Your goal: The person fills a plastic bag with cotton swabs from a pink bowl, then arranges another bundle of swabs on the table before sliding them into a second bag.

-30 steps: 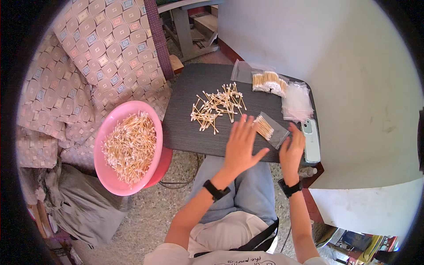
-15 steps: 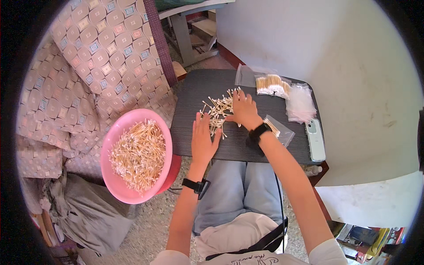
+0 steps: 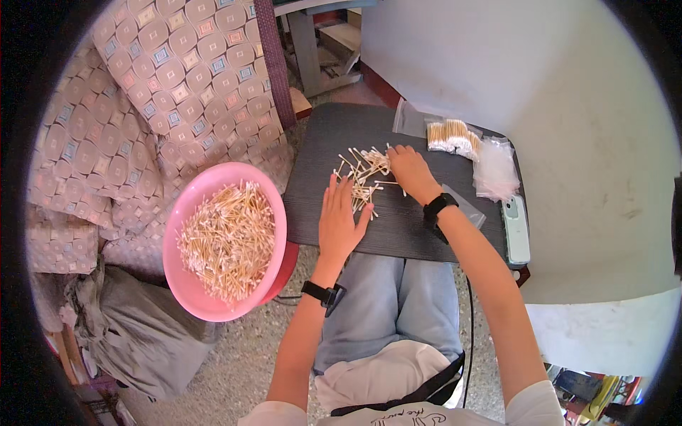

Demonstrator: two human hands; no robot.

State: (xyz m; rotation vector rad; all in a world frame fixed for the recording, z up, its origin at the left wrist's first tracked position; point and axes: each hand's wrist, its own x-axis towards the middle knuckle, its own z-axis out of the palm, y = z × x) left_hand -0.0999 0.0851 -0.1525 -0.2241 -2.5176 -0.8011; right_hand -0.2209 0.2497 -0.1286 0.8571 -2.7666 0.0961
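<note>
A loose heap of cotton swabs [image 3: 364, 165] lies criss-crossed on the dark tabletop [image 3: 312, 170]. My left hand [image 3: 339, 220] rests at the near left side of the heap, fingers stretched out and thumb apart, holding nothing. Against the heap's right side is my right hand [image 3: 412, 174], its fingers bent down at the tips and touching the swabs; its thumb is mostly hidden. One or two swabs poke out beside its palm. Partly behind the right wrist lies a clear plastic bag [image 3: 469, 207].
Left of the table stands a pink basin [image 3: 177, 277] full of cotton swabs. At the table's far right are a bag packed with swabs [image 3: 449, 135], a stack of clear bags [image 3: 495, 170] and a phone [image 3: 516, 231]. A patterned sofa [image 3: 192, 71] and a white wall [image 3: 582, 156] flank the table.
My right hand's fingers have gone from spread over the heap to bent at its right side. The left hand stays beside the swabs. The whole view has shifted slightly.
</note>
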